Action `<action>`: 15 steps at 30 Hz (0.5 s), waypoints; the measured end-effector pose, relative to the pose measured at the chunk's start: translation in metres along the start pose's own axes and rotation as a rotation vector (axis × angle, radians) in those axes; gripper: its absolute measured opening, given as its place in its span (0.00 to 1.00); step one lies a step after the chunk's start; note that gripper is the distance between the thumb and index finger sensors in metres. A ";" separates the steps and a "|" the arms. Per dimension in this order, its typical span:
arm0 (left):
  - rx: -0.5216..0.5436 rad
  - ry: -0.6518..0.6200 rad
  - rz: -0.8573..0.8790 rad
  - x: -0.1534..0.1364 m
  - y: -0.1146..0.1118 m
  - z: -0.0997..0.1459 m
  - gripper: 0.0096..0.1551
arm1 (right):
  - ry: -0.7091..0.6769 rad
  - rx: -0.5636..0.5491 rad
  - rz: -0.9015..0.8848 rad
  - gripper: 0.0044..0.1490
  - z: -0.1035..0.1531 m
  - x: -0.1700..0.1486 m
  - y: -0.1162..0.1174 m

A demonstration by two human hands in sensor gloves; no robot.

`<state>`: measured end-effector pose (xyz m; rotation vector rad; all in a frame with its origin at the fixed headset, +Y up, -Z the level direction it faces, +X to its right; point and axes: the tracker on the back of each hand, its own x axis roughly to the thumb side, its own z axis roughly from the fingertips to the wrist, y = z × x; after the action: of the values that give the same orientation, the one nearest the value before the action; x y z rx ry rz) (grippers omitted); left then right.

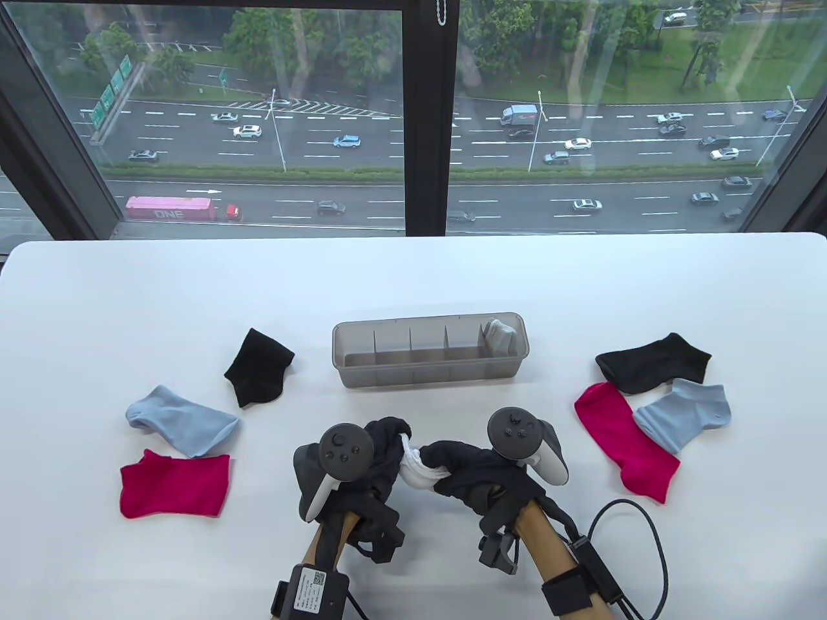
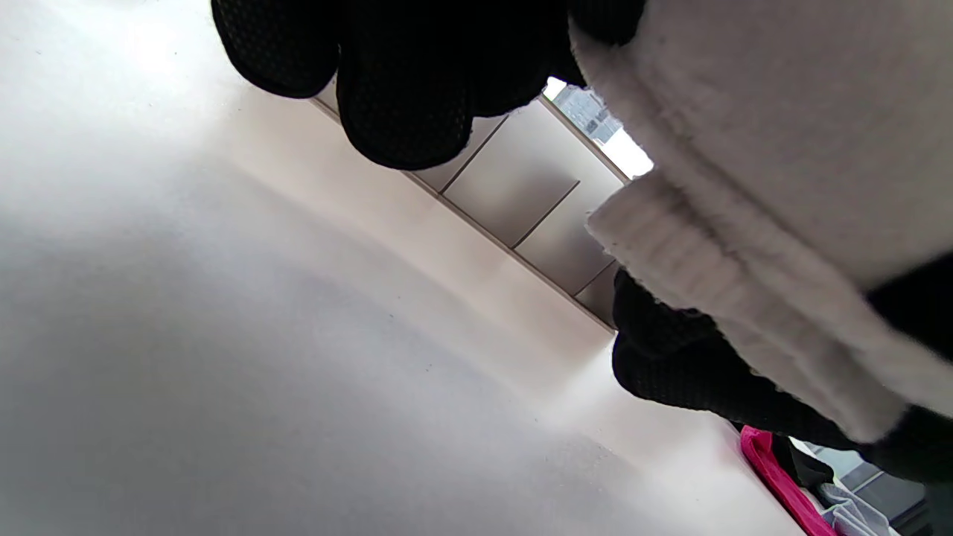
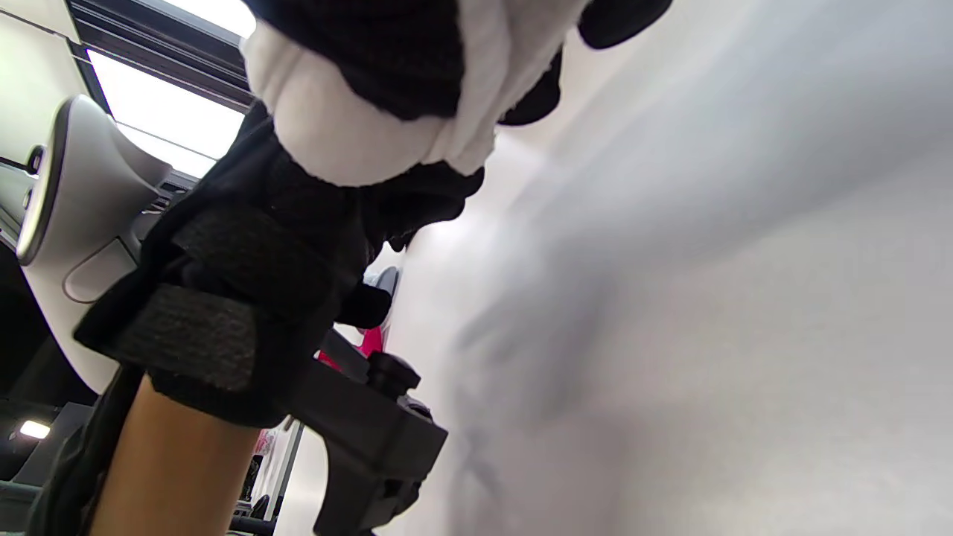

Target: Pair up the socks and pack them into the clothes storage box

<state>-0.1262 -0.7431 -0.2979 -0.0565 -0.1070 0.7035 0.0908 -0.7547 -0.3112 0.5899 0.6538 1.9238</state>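
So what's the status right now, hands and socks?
Both hands, left hand and right hand, grip white socks between them. Storage box: one grey pair at its right end. Six socks loose on table; nothing blocking.

Straight ahead of you the grey translucent divided storage box (image 1: 429, 354) blocks the middle of the white table (image 1: 413, 278). Bare lanes run on either side of it, between the black sock (image 1: 258, 367) on the left and the second black sock (image 1: 652, 363) on the right.

Bright window daylight; wrist views blurred close-up.
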 end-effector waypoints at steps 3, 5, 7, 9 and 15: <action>0.035 -0.041 0.009 0.004 0.006 0.002 0.21 | 0.060 -0.159 -0.025 0.36 0.004 -0.006 0.000; 0.032 -0.059 -0.012 0.008 0.006 0.005 0.21 | 0.055 -0.165 -0.038 0.38 0.002 -0.009 -0.002; 0.042 -0.073 -0.059 0.011 0.004 0.007 0.21 | 0.067 -0.153 -0.065 0.34 0.003 -0.009 -0.003; 0.062 -0.089 -0.071 0.015 0.001 0.007 0.21 | 0.056 -0.124 -0.052 0.32 0.003 -0.006 -0.004; 0.046 -0.083 -0.096 0.018 -0.002 0.004 0.21 | 0.067 -0.222 0.053 0.29 0.005 -0.005 -0.005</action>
<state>-0.1116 -0.7326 -0.2922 0.0219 -0.1722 0.6119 0.0994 -0.7560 -0.3112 0.4079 0.4617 2.0396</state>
